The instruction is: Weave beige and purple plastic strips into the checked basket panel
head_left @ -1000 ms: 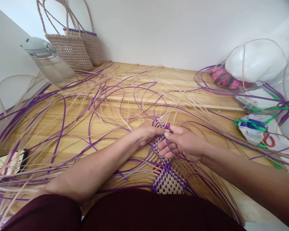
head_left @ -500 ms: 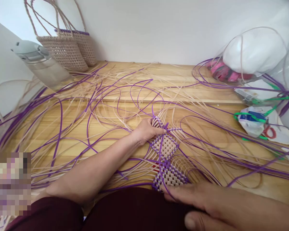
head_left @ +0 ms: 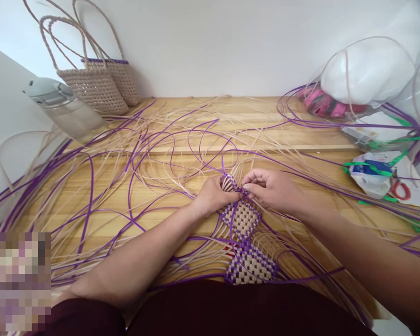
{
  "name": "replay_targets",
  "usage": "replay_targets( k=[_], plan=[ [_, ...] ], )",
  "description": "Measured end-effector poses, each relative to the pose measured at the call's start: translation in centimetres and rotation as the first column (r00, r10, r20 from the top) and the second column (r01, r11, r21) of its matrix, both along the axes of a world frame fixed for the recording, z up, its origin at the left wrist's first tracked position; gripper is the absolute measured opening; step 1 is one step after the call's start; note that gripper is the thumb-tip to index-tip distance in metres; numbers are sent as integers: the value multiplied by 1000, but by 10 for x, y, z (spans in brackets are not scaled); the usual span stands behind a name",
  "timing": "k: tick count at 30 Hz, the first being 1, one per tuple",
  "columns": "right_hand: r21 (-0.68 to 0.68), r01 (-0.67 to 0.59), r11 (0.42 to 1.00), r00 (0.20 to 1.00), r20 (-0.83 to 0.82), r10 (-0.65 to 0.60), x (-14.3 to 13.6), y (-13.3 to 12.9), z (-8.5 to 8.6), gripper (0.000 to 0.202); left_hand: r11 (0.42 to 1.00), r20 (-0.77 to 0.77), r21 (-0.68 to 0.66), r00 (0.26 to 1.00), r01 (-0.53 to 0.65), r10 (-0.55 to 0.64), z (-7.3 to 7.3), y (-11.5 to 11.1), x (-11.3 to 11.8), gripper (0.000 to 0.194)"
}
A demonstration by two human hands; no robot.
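A woven piece of beige and purple plastic cord lies on the wooden table, made of diamond-shaped panels joined in a line. My left hand grips its far end, thumb pressed on top beside a curved row of beige strands. Close by on the right, my right hand has its thumb and index finger pinched at a purple knot, seemingly on a purple cord. The nearer panel rests close to my body. Loose beige and purple strands fan out from both sides of the weave.
Two woven handbags and a clear bottle with a grey lid stand at the back left. Scissors with red handles lie on plastic packaging at the right. Behind are a white bundle and a pink package.
My right hand has moved from the near edge, by my body, up to the far end of the weave and closed in a pinch. My left hand keeps its grip there.
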State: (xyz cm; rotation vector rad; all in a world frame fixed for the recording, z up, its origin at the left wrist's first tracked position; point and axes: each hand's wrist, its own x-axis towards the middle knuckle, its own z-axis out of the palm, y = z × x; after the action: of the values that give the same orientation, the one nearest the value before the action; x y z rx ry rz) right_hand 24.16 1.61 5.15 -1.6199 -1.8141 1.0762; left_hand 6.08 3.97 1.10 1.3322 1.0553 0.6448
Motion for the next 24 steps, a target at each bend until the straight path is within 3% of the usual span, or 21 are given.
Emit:
replay_targets(
  k=[3, 5, 8, 10, 14, 18, 21, 24],
  plan=[
    [-178, 57, 982, 970, -225, -97, 3, -3, 0, 10, 997, -48, 58, 998, 51, -48, 2, 0, -1, 22],
    [-366, 68, 928, 900, -379, -215, 6, -2, -1, 13, 995, -20, 74, 998, 66, -65, 2, -1, -1, 22],
    [-522, 35, 852, 850, -432, -300, 12, 6, -3, 16, 997, 29, 52, 998, 54, -55, 0, -2, 0, 21],
    [-489, 9, 872, 900, -376, -220, 13, 13, -4, 16, 998, 73, 20, 996, 58, -59, -2, -2, 1, 22],
    [-295, -70, 953, 964, -265, -11, 9, 29, -5, 20, 998, 153, -7, 987, 57, -56, -5, -1, 2, 22],
    [-321, -182, 929, 959, -266, 96, 2, 39, -3, 20, 998, 90, 36, 994, 57, -60, -6, -2, 2, 15],
    [-349, -162, 923, 949, -311, 49, -8, 41, -5, 17, 998, 66, 44, 997, 33, -36, -8, -3, 2, 16],
    [-351, 9, 936, 910, -386, -153, -13, 35, -8, 25, 1000, 98, -2, 995, -12, 12, -10, -3, 3, 13]
  ],
)
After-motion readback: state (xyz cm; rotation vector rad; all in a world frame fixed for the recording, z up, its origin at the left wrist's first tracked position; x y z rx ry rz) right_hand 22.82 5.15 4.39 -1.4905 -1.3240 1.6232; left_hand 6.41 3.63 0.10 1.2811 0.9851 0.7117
